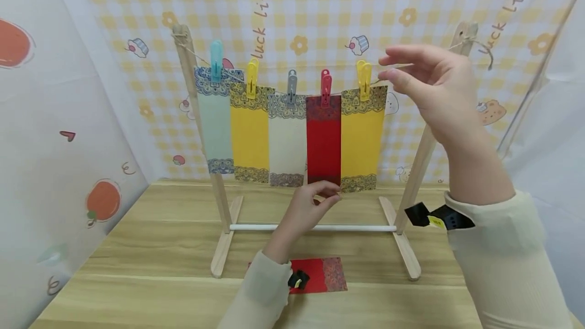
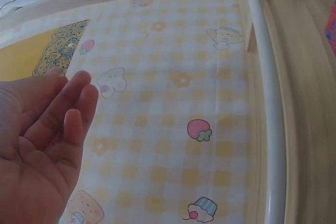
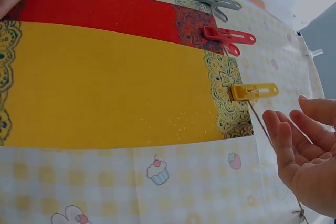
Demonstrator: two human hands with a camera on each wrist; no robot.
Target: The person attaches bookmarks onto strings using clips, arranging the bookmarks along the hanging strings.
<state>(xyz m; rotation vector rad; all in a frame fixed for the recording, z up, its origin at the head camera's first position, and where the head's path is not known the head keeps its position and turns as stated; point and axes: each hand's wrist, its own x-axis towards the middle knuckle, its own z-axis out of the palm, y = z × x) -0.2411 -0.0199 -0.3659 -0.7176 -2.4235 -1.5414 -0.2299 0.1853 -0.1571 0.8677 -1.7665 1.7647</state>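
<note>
Five... several patterned paper cards hang from a string between two wooden posts. My right hand (image 1: pixel 441 90), thumb and fingers apart, is just right of the yellow clothespin (image 1: pixel 364 80) on the rightmost yellow card (image 1: pixel 361 138). In the right wrist view its fingers are beside the string (image 3: pixel 261 121) and hold no clothespin. My left hand (image 1: pixel 311 207) is at the lower edge of the red card (image 1: pixel 323 141), near the yellow card's bottom corner. Its fingers are loosely bent, and its thumb is hidden in the left wrist view. A red clothespin (image 1: pixel 326 88) clips the red card.
Left of these hang an off-white card (image 1: pixel 287 143) with a grey clothespin (image 1: pixel 292 87), another yellow card (image 1: pixel 250 138) and a pale green card (image 1: pixel 216 126). A white bar (image 1: pixel 356 228) joins the stand's feet. Another red card (image 1: pixel 311 273) lies on the wooden table (image 1: pixel 151 268), partly under my left sleeve.
</note>
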